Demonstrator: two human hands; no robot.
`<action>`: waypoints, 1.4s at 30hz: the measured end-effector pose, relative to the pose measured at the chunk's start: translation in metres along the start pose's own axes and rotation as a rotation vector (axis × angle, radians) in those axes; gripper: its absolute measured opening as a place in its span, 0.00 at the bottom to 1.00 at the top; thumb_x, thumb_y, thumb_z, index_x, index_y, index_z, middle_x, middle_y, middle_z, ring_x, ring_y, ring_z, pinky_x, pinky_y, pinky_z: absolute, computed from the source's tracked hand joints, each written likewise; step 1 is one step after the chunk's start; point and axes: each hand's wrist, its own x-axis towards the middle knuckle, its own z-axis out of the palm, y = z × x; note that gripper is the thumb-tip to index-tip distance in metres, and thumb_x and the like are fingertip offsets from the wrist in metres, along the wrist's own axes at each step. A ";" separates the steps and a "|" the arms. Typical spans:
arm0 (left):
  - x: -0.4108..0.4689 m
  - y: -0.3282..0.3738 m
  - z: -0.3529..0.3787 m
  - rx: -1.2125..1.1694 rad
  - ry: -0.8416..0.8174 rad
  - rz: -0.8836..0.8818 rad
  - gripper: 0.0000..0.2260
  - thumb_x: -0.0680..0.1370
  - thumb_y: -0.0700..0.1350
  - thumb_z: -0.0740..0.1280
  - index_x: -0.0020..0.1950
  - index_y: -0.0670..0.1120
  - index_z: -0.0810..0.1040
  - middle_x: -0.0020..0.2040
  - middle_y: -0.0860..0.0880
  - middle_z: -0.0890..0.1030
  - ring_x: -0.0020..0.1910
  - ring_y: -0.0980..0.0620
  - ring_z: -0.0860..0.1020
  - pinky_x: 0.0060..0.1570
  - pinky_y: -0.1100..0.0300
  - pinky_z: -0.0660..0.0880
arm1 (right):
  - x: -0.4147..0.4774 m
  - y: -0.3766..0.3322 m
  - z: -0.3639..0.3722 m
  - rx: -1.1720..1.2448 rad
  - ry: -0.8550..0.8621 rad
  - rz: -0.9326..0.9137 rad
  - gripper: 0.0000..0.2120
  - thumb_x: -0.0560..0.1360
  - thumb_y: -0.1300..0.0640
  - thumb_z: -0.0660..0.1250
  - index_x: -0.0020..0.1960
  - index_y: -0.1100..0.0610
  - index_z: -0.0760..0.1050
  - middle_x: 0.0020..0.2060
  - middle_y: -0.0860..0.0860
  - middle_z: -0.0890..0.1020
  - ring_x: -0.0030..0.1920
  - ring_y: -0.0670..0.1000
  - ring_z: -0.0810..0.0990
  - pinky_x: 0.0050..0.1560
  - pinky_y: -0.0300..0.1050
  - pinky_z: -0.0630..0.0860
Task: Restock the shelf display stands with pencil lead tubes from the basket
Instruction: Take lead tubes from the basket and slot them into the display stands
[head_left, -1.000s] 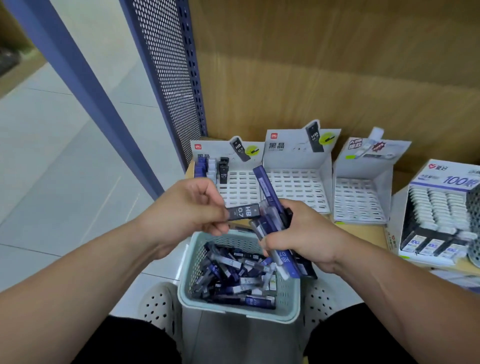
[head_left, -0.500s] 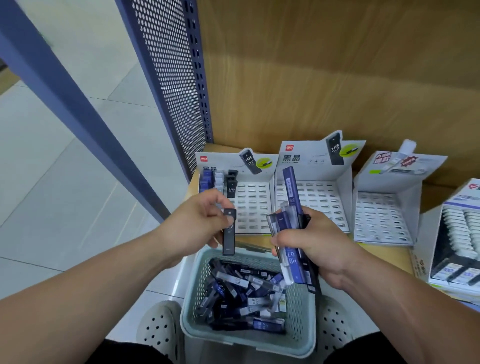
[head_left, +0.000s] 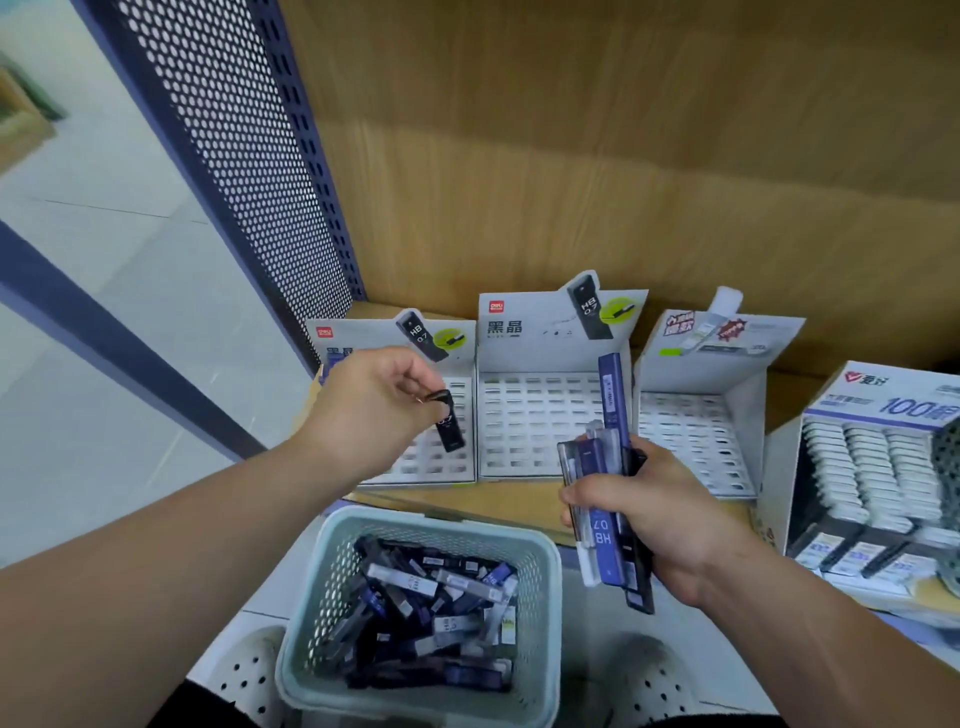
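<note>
Stand (head_left: 415, 470) slots sit half-hidden behind left hand (head_left: 374, 400) pinching black tube (head_left: 448, 426), while right hand (head_left: 649, 514) clamps tube bundle (head_left: 605, 535).

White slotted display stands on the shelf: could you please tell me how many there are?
3, side by side: the left stand behind the left hand, the middle stand, the right stand. More may lie off-frame.

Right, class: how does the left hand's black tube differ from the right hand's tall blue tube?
The black tube is short, pinched alone by the left hand; the blue tube is longer, gripped among several by the right hand. The black tube hangs down; the blue tube points up. Both are lead tubes.
</note>
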 end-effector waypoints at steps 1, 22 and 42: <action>-0.001 -0.002 0.001 0.031 0.019 -0.008 0.08 0.70 0.39 0.78 0.39 0.50 0.82 0.39 0.45 0.84 0.39 0.43 0.82 0.45 0.42 0.81 | 0.001 0.001 -0.007 0.003 -0.001 0.002 0.13 0.67 0.72 0.75 0.48 0.60 0.79 0.36 0.57 0.82 0.41 0.60 0.81 0.58 0.66 0.79; 0.083 -0.015 0.077 0.807 0.144 0.474 0.05 0.74 0.41 0.69 0.46 0.46 0.83 0.42 0.45 0.83 0.41 0.41 0.79 0.37 0.53 0.77 | 0.001 0.015 -0.032 0.007 -0.015 -0.019 0.13 0.67 0.68 0.75 0.49 0.58 0.80 0.34 0.53 0.82 0.35 0.54 0.81 0.45 0.55 0.83; 0.098 -0.027 0.085 0.790 0.156 0.554 0.04 0.72 0.38 0.69 0.42 0.43 0.84 0.39 0.43 0.84 0.39 0.39 0.80 0.37 0.48 0.79 | 0.004 0.011 -0.024 -0.002 -0.011 0.014 0.12 0.68 0.68 0.75 0.50 0.58 0.80 0.33 0.52 0.82 0.33 0.51 0.81 0.39 0.48 0.82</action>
